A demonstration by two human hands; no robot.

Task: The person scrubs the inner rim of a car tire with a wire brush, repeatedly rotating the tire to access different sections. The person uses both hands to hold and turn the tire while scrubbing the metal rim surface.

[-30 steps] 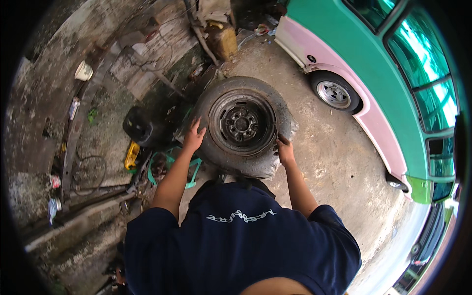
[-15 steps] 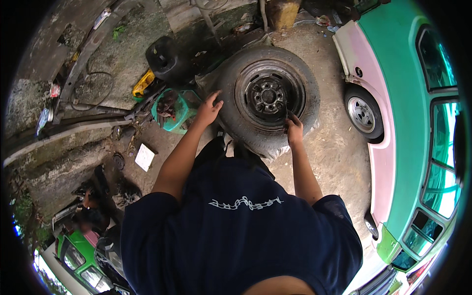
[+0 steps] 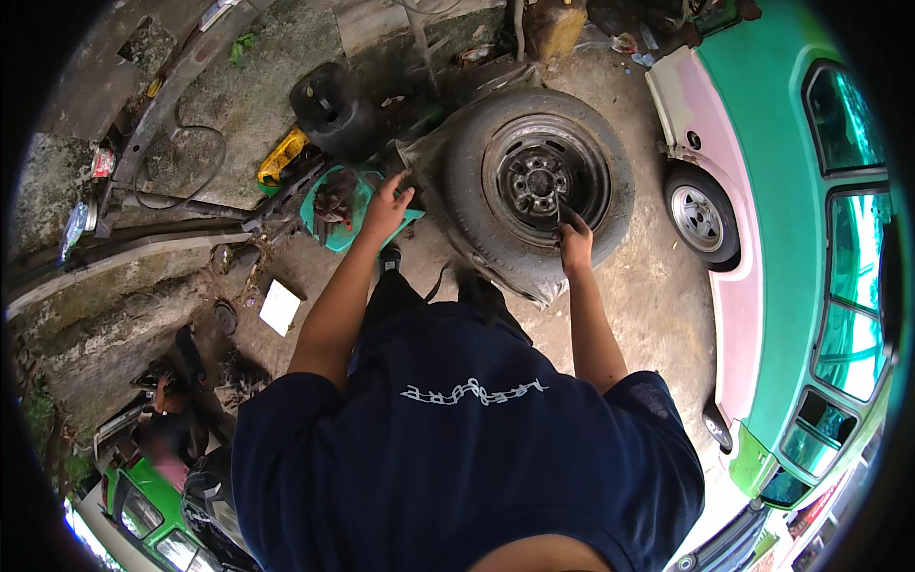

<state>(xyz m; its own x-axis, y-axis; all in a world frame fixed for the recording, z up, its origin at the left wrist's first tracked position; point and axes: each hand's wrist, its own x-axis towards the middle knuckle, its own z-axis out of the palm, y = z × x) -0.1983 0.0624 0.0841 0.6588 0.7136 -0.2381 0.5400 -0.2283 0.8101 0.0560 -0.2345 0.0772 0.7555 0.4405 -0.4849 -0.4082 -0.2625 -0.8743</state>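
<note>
Right hand [image 3: 575,242]: fingers curled at near right rim of tyred wheel [image 3: 540,179]; hold cannot be told. Left hand [image 3: 388,210]: half open, empty, near green basket [image 3: 329,237]. Wheel: flat, far centre, on grey sheet [image 3: 543,289].

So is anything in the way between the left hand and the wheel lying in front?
Nothing visible blocks it. Between the left hand and the wheel there's a gap, where only the edge of a greyish sheet shows, poking out from under the wheel.
</note>
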